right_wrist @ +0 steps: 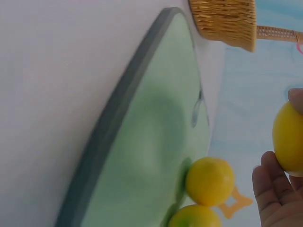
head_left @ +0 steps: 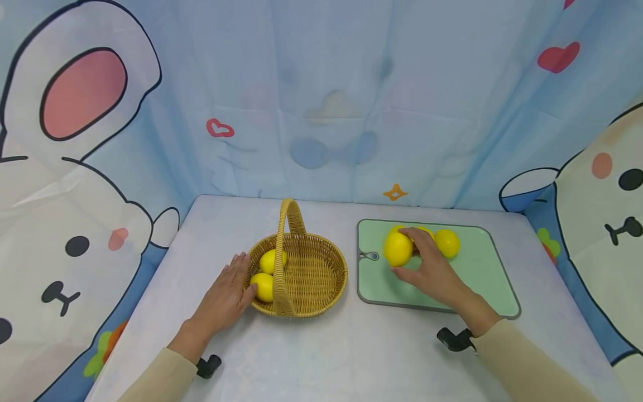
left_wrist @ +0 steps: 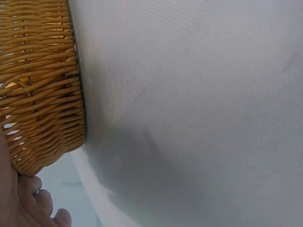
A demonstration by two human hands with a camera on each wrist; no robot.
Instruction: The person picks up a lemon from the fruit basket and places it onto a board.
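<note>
My right hand (head_left: 434,268) pinches a yellow lemon (head_left: 398,249) between thumb and fingers, raised over a pale green cutting board (head_left: 397,287). Behind it, other lemons sit on the board, one of them plain to see at the right (head_left: 447,243) and the rest partly covered by the hand and the held lemon. My left hand (head_left: 223,293) lies with straight fingers along the left side of a wicker basket (head_left: 313,279), the thumb at its rim. Two lemons (head_left: 262,286) lie in the basket's left part, beside the upright handle. In the right wrist view, the held lemon (right_wrist: 289,142) is clear of the board.
A white cloth covers the table (head_left: 331,357), and basket and board stand side by side on it with a narrow gap between. A printed blue curtain (head_left: 341,84) hangs behind and at both sides. The board has a dark grey edge (right_wrist: 118,118).
</note>
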